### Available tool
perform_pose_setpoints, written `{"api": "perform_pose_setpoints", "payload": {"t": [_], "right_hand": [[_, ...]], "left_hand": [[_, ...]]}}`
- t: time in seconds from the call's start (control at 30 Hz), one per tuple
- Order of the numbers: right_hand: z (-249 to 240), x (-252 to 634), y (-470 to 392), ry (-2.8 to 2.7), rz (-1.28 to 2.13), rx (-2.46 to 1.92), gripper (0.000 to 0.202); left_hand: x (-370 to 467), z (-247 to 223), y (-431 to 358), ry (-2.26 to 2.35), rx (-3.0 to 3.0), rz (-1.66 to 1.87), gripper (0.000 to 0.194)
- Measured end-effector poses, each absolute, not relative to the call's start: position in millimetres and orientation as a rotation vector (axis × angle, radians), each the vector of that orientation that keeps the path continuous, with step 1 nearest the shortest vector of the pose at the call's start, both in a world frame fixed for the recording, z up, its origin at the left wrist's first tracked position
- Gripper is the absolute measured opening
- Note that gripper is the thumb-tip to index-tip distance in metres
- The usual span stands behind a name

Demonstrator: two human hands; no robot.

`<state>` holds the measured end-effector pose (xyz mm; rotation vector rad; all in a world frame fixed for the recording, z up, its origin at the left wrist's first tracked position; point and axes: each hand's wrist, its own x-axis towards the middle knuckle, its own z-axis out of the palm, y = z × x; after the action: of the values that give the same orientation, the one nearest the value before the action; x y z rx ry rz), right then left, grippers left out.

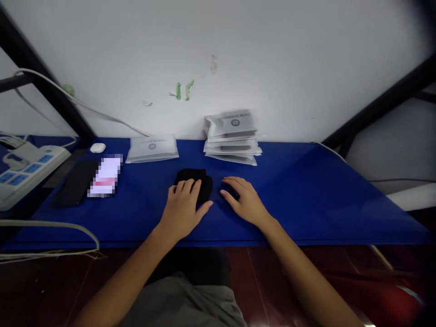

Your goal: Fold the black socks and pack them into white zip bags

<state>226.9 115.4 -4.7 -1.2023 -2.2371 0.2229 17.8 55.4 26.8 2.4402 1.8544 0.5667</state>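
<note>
On the blue tabletop lies a small folded bundle of black cloth (205,187), its exact kind unclear. My left hand (182,206) rests over its left and near part, with the fingers spread on top and the thumb stretched out along the near side. The fingers hide part of the bundle. A short gap to the right of the cloth, my right hand (247,200) hovers or rests by the table, its fingers and thumb apart and nothing between them.
Several frosted zip bags (233,131) are stacked against the wall; another frosted bag (153,149) lies left of them. Further left are a white earbud case (98,148), a lit phone (105,176), a dark phone-like slab (75,184) and a power strip (34,170) with cables.
</note>
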Motion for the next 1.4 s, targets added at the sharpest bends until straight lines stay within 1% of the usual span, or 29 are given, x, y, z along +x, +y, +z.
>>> {"api": "perform_pose_setpoints", "payload": {"t": [0.1,0.17,0.27,0.43,0.6,0.73,0.8,0.97,1.07,1.13,1.23,1.33,1.4], "right_hand": [[4,213,105,-2.209,0.136,-1.230,0.034],[14,195,95,-2.181,0.049,-1.272,0.037],[27,158,80,-2.219,-0.022,-1.337,0.044],[24,115,86,-2.437,0.017,-1.356,0.054],[6,119,104,-2.608,0.054,-1.350,0.054],[16,129,109,-2.695,0.142,-1.327,0.057],[27,136,114,-2.740,0.228,-1.239,0.055],[42,153,133,-2.803,0.326,-0.828,0.038],[33,157,136,-2.828,0.341,-0.783,0.040],[26,157,131,-2.826,0.291,-0.850,0.044],[23,156,118,-2.774,0.127,-1.122,0.051],[30,158,104,-2.707,-0.004,-1.460,0.060],[37,160,100,-2.681,-0.049,-1.572,0.067]], "left_hand": [[-4,32,56,1.867,2.335,0.699,0.043],[-21,31,59,2.003,2.239,0.757,0.040],[-43,25,62,2.182,2.117,0.732,0.038],[-64,13,64,2.278,2.009,0.657,0.038],[-71,4,61,2.269,1.997,0.648,0.038],[-72,-2,59,2.262,2.018,0.660,0.037],[-72,-4,59,2.258,2.018,0.674,0.036],[-73,-6,59,2.252,2.016,0.709,0.034],[-74,-7,58,2.244,2.014,0.726,0.033],[-74,-7,58,2.242,2.004,0.733,0.033],[-74,-7,58,2.235,2.003,0.737,0.033],[-73,-7,57,2.237,2.004,0.734,0.033],[-73,-7,57,2.245,2.006,0.734,0.033]]}}
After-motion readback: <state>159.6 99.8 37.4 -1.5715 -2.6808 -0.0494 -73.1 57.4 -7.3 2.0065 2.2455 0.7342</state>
